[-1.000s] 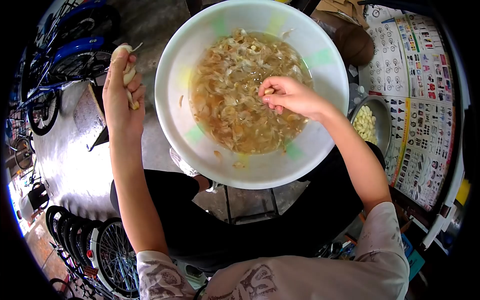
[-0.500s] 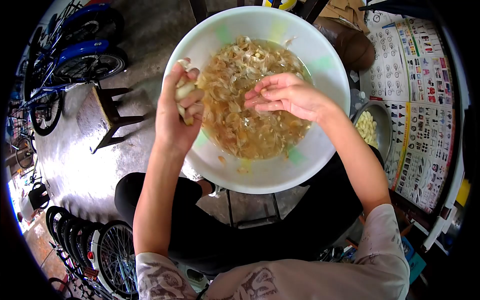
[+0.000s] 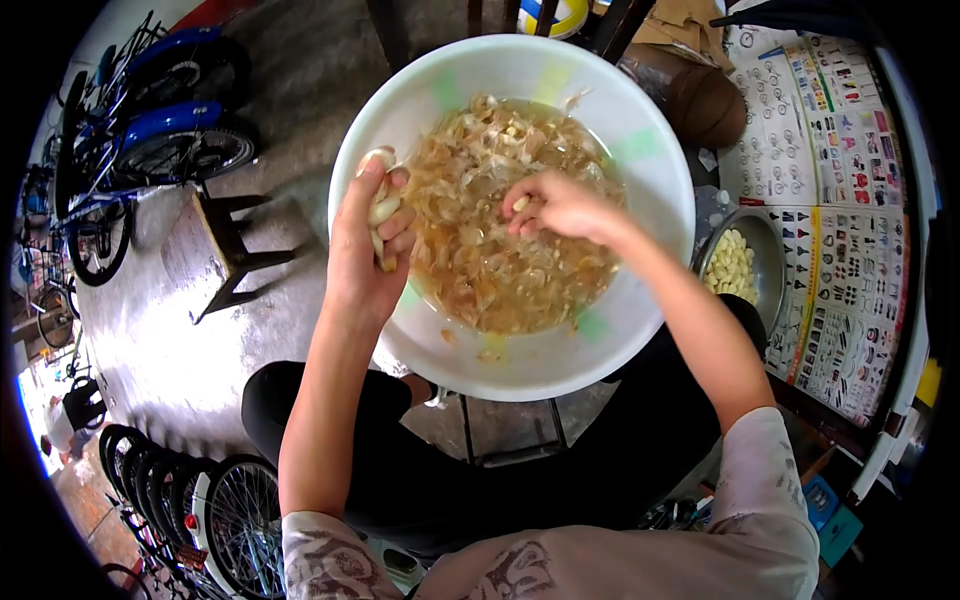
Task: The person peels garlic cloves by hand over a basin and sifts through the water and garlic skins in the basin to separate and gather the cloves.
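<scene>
A wide white plastic basin (image 3: 510, 378) stands before me, holding cloudy water with many loose garlic skins (image 3: 480, 275) floating in it. Over its left rim, my left hand (image 3: 358, 255) is closed around several pale garlic cloves (image 3: 383, 208). My right hand (image 3: 568, 210) hovers above the middle of the water, fingers curled, with one small garlic clove (image 3: 521, 203) pinched at the fingertips. To the right, a metal bowl (image 3: 773, 265) contains peeled garlic cloves (image 3: 730, 262).
A low wooden stool (image 3: 222, 245) stands left of the basin, near parked bicycles (image 3: 180, 140). Printed sheets (image 3: 840, 230) cover a surface at the right. A brown rounded object (image 3: 708, 103) and a ball (image 3: 556, 15) lie beyond the basin.
My right hand has curled its fingers from a flatter, palm-up pose, and a clove now shows at its tips. The left hand still grips its cloves. The view has shifted slightly.
</scene>
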`<state>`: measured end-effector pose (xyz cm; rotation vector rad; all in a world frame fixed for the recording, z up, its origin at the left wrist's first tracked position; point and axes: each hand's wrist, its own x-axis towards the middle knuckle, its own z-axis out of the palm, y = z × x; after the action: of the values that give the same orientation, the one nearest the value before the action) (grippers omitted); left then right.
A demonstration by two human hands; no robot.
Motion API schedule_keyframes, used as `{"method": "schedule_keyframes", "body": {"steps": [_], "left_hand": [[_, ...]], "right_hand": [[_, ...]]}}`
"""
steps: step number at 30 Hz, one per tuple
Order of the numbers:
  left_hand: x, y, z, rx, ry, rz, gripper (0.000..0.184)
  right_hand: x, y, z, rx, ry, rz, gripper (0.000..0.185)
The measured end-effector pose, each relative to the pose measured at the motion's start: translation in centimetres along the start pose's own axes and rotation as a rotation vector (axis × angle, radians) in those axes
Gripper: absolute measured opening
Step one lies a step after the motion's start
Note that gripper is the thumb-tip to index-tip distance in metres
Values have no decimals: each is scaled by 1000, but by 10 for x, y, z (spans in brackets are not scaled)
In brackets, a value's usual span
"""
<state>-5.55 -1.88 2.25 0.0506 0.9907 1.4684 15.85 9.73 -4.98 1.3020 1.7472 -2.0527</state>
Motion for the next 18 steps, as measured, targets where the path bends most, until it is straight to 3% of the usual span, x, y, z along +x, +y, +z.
{"method": "schedule_keyframes", "body": {"steps": [1, 2, 5, 7, 10, 12, 14, 15, 16, 18], "left_hand": [[1, 1, 2, 1, -21, 3, 26], [0, 2, 3, 34, -14, 9, 26], [-1, 1, 3, 89, -2, -2, 26], [2, 2, 4, 109, 14, 6, 26], [8, 1, 3, 132, 24, 7, 26], [10, 0, 5, 130, 20, 13, 25], [12, -1, 5, 126, 17, 16, 25], [13, -1, 5, 132, 9, 20, 25], [14, -1, 5, 138, -1, 24, 25], [14, -3, 5, 148, -4, 24, 25]], "right_hand": [[3, 4, 8, -328, 179, -27, 26], [-1, 13, 16, -649, 335, -217, 31], [-1, 25, 19, -912, 610, -572, 33], [-11, 1, 16, -1069, 588, -357, 37], [-14, -6, 7, -1059, 592, -382, 37], [5, 14, -1, -957, 572, -396, 31], [15, 22, -8, -517, 553, -290, 18], [15, 16, -13, -275, 430, -75, 21], [16, 17, -15, -274, 429, -74, 21], [14, 19, -16, 374, 210, 167, 19]]}}
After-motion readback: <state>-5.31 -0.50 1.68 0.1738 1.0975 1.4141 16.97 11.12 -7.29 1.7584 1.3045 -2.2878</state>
